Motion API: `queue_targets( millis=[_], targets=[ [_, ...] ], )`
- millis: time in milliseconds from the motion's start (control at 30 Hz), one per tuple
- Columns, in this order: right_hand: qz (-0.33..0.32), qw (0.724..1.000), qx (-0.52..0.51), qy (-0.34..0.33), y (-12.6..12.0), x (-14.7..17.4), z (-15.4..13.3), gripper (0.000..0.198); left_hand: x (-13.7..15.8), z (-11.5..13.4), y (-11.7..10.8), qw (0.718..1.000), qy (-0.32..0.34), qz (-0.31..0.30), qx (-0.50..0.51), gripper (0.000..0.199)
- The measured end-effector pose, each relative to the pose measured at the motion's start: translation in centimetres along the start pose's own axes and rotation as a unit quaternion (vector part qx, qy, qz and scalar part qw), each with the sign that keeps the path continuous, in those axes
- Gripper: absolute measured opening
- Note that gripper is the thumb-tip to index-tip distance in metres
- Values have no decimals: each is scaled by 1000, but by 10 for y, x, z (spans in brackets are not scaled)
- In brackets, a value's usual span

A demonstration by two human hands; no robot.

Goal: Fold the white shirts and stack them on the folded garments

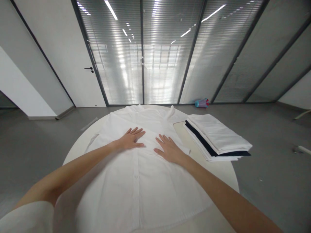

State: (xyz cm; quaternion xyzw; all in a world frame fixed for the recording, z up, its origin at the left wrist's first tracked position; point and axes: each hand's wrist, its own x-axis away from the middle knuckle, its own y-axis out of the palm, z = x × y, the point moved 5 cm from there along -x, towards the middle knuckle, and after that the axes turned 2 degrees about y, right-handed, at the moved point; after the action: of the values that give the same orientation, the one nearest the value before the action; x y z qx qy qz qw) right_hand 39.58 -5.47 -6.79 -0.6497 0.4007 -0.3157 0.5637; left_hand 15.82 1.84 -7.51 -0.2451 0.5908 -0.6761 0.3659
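A white button-up shirt (155, 184) lies spread out, front side up, over a round white table (233, 178). Its collar end points to the far edge, and the button strip runs down the middle toward me. My left hand (132, 138) rests flat on the shirt's upper part, left of the strip, fingers spread. To the right of the strip, my right hand (168, 149) also lies palm down on the fabric with its fingers apart. Neither hand grips anything. Small creases show in the cloth between and around the hands.
A stack of folded clothes (218, 134), white with a dark layer, sits at the table's right edge, slightly overhanging. Behind the table, a blue and red basket-like object (202, 103) lies on the floor by the glass partition (160, 58). A white door (65, 48) stands at left.
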Motion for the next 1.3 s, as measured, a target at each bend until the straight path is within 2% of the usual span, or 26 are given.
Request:
queue_targets(
  millis=[100,200,300,400,633,767,967,1133,1300],
  targets=[
    [13,999,22,27,-11,21,15,67,-14,-43,-16,996,-49,77,8,52],
    [46,988,83,120,-25,36,37,48,-27,-101,-35,983,-140,115,-21,44],
    [42,977,111,175,-35,42,51,32,-33,-145,-45,975,-187,109,-39,39],
    [35,979,88,180,-39,42,54,27,-33,-169,-45,974,-199,95,-46,40],
    [54,977,-15,205,-45,44,61,15,-22,-206,-40,954,-267,113,-71,44],
    [62,971,-72,220,-50,44,63,12,-18,-225,-43,947,-294,103,-82,47],
    [77,970,-26,230,-53,44,65,14,-20,-232,-57,945,-288,95,-122,48],
    [82,971,31,221,-49,43,66,12,-21,-230,-65,930,-311,128,-148,44],
    [84,967,60,231,-44,42,66,15,-18,-230,-62,911,-336,175,-163,49]
  ],
)
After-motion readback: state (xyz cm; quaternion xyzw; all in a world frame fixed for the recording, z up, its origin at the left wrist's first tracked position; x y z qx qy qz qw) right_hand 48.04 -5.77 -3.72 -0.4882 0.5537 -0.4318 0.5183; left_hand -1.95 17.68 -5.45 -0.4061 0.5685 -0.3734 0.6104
